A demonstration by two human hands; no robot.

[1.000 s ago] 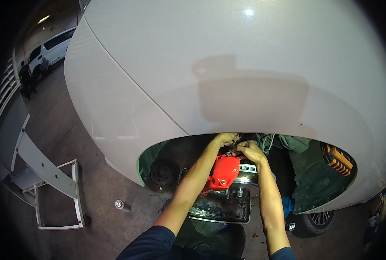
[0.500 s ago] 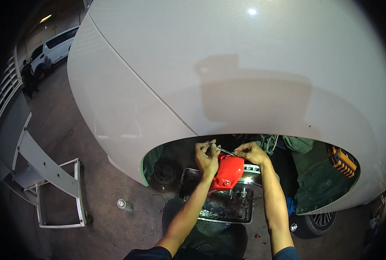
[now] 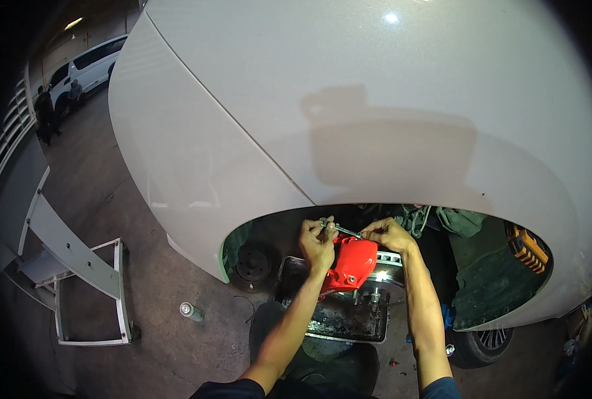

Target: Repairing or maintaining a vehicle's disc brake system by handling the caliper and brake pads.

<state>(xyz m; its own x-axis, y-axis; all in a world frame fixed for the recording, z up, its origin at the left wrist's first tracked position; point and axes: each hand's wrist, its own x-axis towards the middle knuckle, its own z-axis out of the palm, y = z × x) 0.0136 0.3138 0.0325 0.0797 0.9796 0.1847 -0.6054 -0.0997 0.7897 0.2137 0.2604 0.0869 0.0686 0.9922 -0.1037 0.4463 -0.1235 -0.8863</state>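
My left hand (image 3: 317, 245) is closed around one end of a slim metal wrench (image 3: 344, 229). At the wrench's other end, the fingers of my right hand (image 3: 387, 234) are pinched together, on or beside its tip. The wrench lies slanted just behind a bright red brake caliper (image 3: 353, 261). That caliper sits over the shiny brake disc (image 3: 387, 271) inside the wheel arch. My fingers hide whatever the wrench's right end rests on.
The pale car fender (image 3: 389, 159) curves above my hands. A dirty metal tray (image 3: 349, 327) lies under the disc. A spray can (image 3: 191, 311) stands at left, near a white metal frame (image 3: 121, 292). A yellow-and-black device (image 3: 527, 249) sits right; a wheel (image 3: 485, 347) lies below it.
The head view has shifted slightly. Both hands stay at the wrench behind the caliper, with only a small movement of the fingers.
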